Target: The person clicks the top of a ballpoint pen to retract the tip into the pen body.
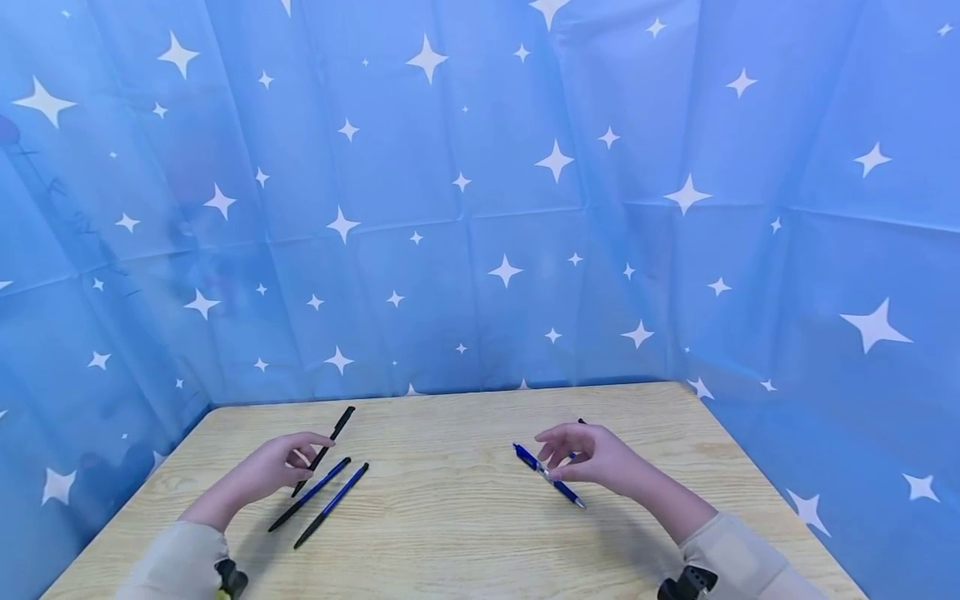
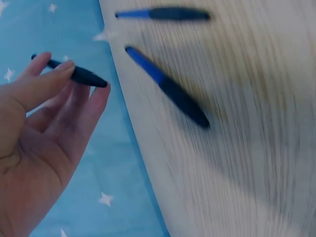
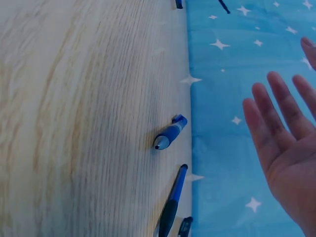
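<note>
My left hand (image 1: 270,468) pinches a black pen (image 1: 342,422) between thumb and fingers, holding it above the table in the left wrist view (image 2: 88,76). Just beside it, two blue pens with black grips (image 1: 309,495) (image 1: 332,506) lie slanted on the wood. On the other side my right hand (image 1: 598,456) hovers over a blue click pen with a silver middle (image 1: 564,490); its fingers look relaxed and hold nothing. Partly hidden behind that hand are a dark pen tip (image 1: 581,421) and a bit of blue. The right wrist view shows a blue pen with a black grip (image 3: 170,210) there.
The light wooden table (image 1: 435,533) reaches back to a blue curtain with white stars (image 1: 450,250), which also hangs along both sides. Black wrist devices (image 1: 686,583) sit at both sleeves. Wood surface lies between the two groups of pens.
</note>
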Demonstrator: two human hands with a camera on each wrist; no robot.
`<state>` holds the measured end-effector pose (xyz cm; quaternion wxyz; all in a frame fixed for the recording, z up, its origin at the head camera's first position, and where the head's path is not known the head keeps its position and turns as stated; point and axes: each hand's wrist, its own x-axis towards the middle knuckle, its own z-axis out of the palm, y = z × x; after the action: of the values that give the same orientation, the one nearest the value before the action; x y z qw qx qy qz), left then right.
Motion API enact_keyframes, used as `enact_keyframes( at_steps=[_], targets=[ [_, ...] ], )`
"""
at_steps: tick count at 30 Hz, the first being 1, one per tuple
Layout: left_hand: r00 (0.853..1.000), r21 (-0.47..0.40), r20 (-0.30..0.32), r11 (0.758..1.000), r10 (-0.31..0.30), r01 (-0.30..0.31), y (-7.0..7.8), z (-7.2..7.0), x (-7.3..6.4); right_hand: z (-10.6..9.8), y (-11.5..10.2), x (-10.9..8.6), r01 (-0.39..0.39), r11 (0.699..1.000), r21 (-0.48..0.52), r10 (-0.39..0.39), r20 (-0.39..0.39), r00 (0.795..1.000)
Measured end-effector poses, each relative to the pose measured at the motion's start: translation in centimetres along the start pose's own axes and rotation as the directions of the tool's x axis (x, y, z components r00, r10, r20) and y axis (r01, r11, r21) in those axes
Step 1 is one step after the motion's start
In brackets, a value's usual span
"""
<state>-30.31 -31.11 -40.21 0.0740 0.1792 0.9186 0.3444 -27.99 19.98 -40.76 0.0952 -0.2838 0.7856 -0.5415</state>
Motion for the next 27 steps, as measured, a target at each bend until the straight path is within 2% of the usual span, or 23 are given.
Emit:
enact_keyframes(
  at_steps=[7,13,16,22,27],
  targets=[
    [0.994,-0.06,0.113,0.998,0.004,0.003,-2.4,-1.7,-0.4,0.0,0.4,0.0,0.019,1.0,0.017,-0.019,0.039,0.999],
    [0.983,-0.075,0.179,0.996,-0.029,0.044,-3.5,-2.5,-0.7,0.0,0.6,-0.1,0.029,0.999,0.039,-0.032,0.086,0.996],
    [0.979,-0.078,0.196,0.994,-0.064,0.08,-3.9,-2.6,-0.6,0.0,0.6,-0.2,0.023,0.999,0.041,-0.027,0.101,0.994],
    [0.968,-0.029,0.2,0.987,-0.15,0.159,-4.3,-2.3,-0.6,0.0,0.8,-0.4,0.021,0.999,0.045,-0.026,0.116,0.993],
    [0.965,-0.013,0.215,0.988,-0.15,0.156,-4.2,-2.2,-0.8,-0.1,0.8,-0.6,0.024,0.998,0.054,-0.03,0.117,0.993]
  ],
)
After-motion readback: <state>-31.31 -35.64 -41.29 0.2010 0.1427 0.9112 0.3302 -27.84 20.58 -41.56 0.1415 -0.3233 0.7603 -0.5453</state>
